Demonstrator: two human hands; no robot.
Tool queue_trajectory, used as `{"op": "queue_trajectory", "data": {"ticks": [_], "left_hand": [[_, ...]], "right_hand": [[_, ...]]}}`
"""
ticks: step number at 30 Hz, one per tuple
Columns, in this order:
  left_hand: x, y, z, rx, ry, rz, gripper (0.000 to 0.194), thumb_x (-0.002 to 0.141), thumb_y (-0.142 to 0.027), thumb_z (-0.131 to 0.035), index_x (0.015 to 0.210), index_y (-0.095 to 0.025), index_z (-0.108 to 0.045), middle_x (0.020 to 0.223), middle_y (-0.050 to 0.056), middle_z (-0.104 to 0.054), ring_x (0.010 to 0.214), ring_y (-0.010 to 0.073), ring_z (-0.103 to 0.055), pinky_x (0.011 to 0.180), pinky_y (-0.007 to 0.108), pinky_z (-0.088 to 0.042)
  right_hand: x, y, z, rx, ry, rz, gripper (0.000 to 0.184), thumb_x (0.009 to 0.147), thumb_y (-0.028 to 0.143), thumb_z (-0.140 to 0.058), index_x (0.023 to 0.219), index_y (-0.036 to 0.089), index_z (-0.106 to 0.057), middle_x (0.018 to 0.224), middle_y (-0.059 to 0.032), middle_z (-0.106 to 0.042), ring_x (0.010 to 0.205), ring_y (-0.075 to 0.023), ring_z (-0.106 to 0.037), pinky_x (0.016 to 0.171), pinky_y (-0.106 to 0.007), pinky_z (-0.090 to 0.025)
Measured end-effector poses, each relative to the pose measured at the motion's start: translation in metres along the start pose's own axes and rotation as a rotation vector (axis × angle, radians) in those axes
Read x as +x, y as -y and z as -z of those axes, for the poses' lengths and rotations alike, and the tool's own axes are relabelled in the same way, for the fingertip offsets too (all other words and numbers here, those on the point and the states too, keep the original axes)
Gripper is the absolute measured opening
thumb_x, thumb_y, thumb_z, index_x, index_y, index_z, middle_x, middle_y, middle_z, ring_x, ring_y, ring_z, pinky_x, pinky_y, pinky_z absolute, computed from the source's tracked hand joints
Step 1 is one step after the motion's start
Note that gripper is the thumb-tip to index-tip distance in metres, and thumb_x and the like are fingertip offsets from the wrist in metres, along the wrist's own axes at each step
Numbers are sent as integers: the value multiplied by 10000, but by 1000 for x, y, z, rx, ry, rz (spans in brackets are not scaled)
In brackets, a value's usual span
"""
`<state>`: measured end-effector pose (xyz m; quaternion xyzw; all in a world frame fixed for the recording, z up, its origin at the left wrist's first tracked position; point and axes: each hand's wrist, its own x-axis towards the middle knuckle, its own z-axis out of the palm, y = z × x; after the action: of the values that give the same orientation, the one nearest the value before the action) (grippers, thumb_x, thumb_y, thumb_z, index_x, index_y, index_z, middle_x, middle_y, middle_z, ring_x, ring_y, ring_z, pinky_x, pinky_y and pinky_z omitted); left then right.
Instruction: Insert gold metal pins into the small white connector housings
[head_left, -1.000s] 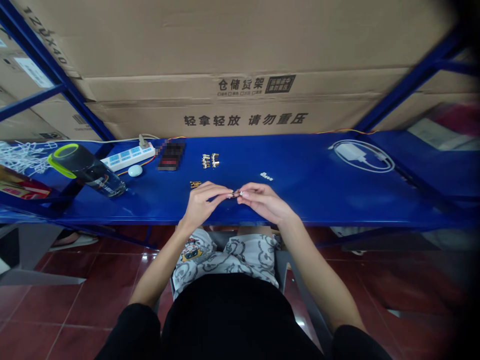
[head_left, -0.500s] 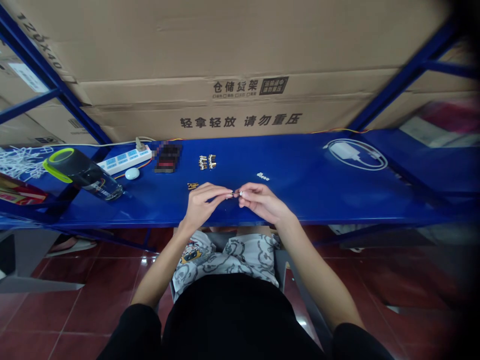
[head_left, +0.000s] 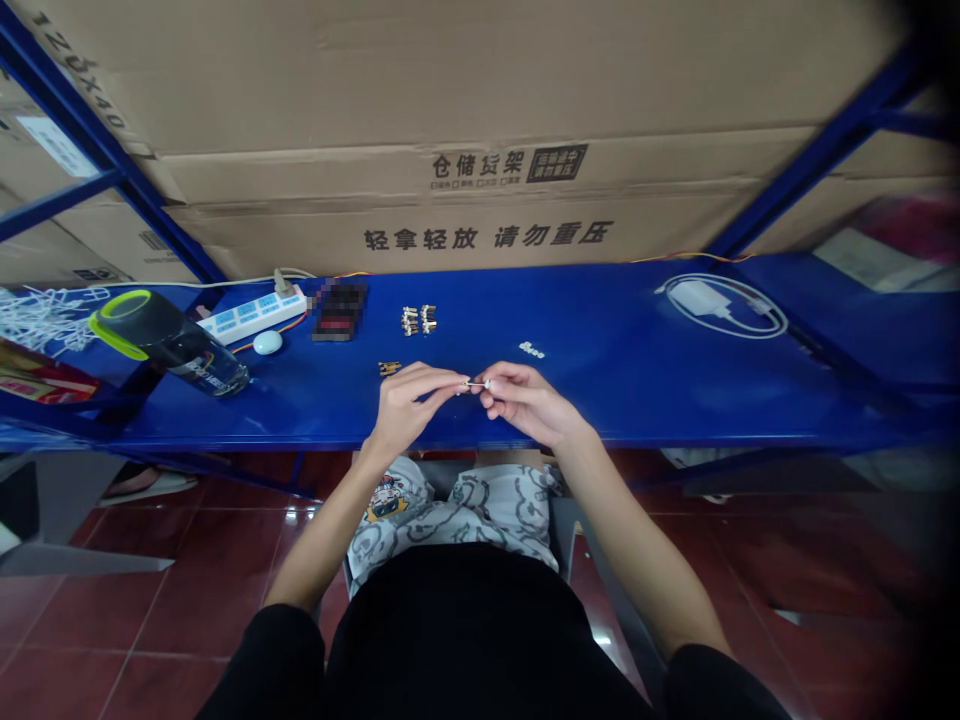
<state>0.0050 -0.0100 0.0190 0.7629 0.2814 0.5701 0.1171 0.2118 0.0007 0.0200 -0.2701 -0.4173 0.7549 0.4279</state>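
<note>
Over the front of the blue shelf [head_left: 600, 390], my left hand [head_left: 411, 397] pinches a small brass-coloured part [head_left: 466, 386] between thumb and fingers. My right hand [head_left: 529, 402] faces it, fingertips closed on a small white piece [head_left: 487, 384]. A thin pale line bridges the short gap between the two; I cannot make out whether the parts are joined. Just behind my left hand lies a little pile of brass-coloured parts [head_left: 389, 368]. Farther back are two short rows of white-and-brass pieces [head_left: 418, 320]. Several small white pieces [head_left: 532, 349] lie behind my right hand.
To the left stand a dark bottle [head_left: 187, 345] with a green loop, a white power strip [head_left: 255, 316], a rounded white object [head_left: 268, 343] and a pixelated dark item [head_left: 339, 310]. A coiled white charger cable [head_left: 724, 305] lies right. A large cardboard box [head_left: 480, 90] backs the shelf.
My hands stay nearly in place, fingertips facing each other. The brass-coloured part and pale line between them show more clearly now. The whole view has shifted slightly.
</note>
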Motion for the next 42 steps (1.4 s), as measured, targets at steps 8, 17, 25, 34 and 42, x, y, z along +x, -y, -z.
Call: {"op": "queue_trajectory", "data": {"ticks": [8, 17, 25, 34, 42], "left_hand": [[-4, 3, 2, 73, -17, -4, 90, 953, -220, -697, 967, -219, -785, 918, 25, -807, 805, 158, -751, 761, 324, -578], [-6, 7, -1, 235, 9, -44, 123, 985, -208, -651, 1007, -212, -772, 950, 28, -803, 837, 159, -748, 765, 322, -573], [-7, 9, -2, 258, 7, -31, 112, 984, -216, -653, 1014, -203, -760, 960, 27, -800, 832, 160, -738, 770, 324, -569], [-9, 10, -2, 197, 31, -55, 106, 978, -194, -658, 1011, -203, -759, 961, 30, -799, 830, 152, -731, 770, 311, -571], [-8, 8, -3, 292, 43, -18, 126, 985, -235, -644, 1040, -196, -751, 969, 41, -792, 832, 170, -723, 776, 330, -576]], "right_hand": [[3, -7, -8, 42, 40, 26, 156, 747, 254, -868, 854, 193, -773, 812, -28, -756, 630, -89, -657, 576, -193, -576], [5, -8, -8, -73, -107, 137, 162, 769, 275, -851, 883, 193, -771, 827, -50, -777, 690, -132, -716, 644, -245, -603], [5, -9, -1, -143, -146, 111, 186, 747, 270, -870, 886, 187, -779, 828, -55, -785, 683, -129, -720, 655, -236, -611], [7, -7, -7, -16, -85, 50, 218, 729, 279, -882, 889, 195, -762, 831, -23, -771, 661, -99, -685, 635, -209, -593], [7, -8, -9, -52, -146, 147, 166, 756, 273, -858, 875, 207, -763, 817, -19, -756, 666, -104, -666, 659, -234, -584]]}}
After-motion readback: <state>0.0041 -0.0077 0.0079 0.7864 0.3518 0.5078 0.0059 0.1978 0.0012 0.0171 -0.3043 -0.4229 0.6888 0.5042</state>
